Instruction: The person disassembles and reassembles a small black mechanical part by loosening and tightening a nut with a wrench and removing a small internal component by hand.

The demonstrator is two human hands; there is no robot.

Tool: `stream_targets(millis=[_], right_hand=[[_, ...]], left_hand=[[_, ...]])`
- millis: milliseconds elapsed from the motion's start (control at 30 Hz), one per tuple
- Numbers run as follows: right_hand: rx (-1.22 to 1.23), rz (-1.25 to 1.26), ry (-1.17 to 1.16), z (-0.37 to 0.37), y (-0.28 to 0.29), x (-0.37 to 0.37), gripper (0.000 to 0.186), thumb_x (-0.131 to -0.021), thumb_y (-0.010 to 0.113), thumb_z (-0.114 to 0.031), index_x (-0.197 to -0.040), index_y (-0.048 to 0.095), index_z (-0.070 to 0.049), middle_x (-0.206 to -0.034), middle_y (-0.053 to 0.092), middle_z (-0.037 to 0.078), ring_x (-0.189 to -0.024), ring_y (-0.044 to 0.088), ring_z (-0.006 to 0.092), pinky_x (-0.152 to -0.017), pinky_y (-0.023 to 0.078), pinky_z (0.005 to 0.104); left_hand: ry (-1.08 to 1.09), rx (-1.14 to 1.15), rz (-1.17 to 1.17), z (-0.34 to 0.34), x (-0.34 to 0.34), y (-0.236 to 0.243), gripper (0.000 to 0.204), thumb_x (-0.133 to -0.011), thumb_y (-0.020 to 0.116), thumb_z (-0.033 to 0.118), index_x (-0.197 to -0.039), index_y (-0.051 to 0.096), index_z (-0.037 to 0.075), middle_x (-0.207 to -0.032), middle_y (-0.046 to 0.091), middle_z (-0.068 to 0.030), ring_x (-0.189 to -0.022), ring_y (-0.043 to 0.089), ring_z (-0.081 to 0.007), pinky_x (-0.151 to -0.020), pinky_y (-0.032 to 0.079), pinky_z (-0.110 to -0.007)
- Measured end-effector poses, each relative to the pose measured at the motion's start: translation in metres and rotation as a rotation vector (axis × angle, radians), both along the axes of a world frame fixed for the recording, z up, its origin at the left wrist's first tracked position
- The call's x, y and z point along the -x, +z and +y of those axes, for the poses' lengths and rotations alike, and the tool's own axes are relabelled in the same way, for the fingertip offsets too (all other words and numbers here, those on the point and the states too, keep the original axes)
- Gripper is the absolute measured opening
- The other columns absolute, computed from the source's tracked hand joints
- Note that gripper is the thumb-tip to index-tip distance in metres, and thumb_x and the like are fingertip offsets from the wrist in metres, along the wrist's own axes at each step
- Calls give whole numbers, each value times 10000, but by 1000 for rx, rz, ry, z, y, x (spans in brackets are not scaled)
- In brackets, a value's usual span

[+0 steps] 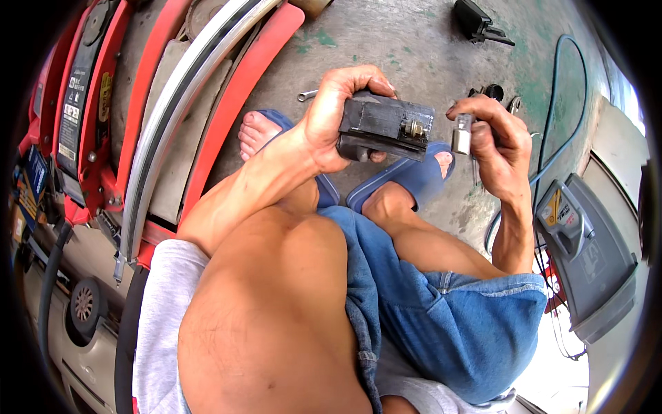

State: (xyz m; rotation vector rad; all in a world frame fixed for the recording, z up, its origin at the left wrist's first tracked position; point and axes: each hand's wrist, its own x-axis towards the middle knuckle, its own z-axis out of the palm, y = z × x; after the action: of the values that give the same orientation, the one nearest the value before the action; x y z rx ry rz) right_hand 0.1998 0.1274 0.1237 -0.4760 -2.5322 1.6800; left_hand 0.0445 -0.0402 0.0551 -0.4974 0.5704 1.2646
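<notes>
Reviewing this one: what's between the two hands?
Head view: a dark block held in the left hand, then a small silver piece held by the right hand.

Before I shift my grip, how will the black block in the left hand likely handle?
The black block looks boxy, so probably stiff. Its flat faces suggest little rolling. The protruding bolt might make it rock if laid bolt-down.

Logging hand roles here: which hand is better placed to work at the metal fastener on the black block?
Probably the right hand: it is near the metal fastener and clear of the black block, pinching a small silvery piece. The left hand is occupied gripping the block.
</notes>
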Motion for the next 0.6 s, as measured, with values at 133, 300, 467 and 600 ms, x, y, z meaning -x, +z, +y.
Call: stream_targets(millis=[133,300,467,600], right_hand=[[-34,69,-49,-2,1,4,305,-942,600,-279,-1045,664,1,-856,659,85,-683,568,142,-598,435,268],[-102,115,99,0,2,3,270,-914,625,-249,-1042,670,-15,-836,661,83,-689,581,173,-585,453,291],[-262,273,119,-3,1,10,251,-827,692,-177,-1034,683,-35,-832,659,84,-699,594,196,-597,477,299],[-227,257,162,-4,-4,10,271,-780,712,-173,-1022,703,-49,-823,633,87,-725,593,212,-614,481,309]], left_hand=[[17,19,-7,0,0,2,231,-781,561,254,-877,596,47,-795,626,-67,-608,649,-202,-361,493,-366],[39,66,23,1,0,4,234,-784,560,254,-883,601,47,-795,640,-80,-599,647,-208,-357,492,-369],[-14,-12,-27,0,0,3,237,-800,542,259,-863,612,42,-782,656,-97,-590,644,-214,-354,481,-365],[1,-29,-31,-1,0,0,242,-809,530,260,-859,615,39,-779,656,-99,-579,637,-210,-357,469,-360]])
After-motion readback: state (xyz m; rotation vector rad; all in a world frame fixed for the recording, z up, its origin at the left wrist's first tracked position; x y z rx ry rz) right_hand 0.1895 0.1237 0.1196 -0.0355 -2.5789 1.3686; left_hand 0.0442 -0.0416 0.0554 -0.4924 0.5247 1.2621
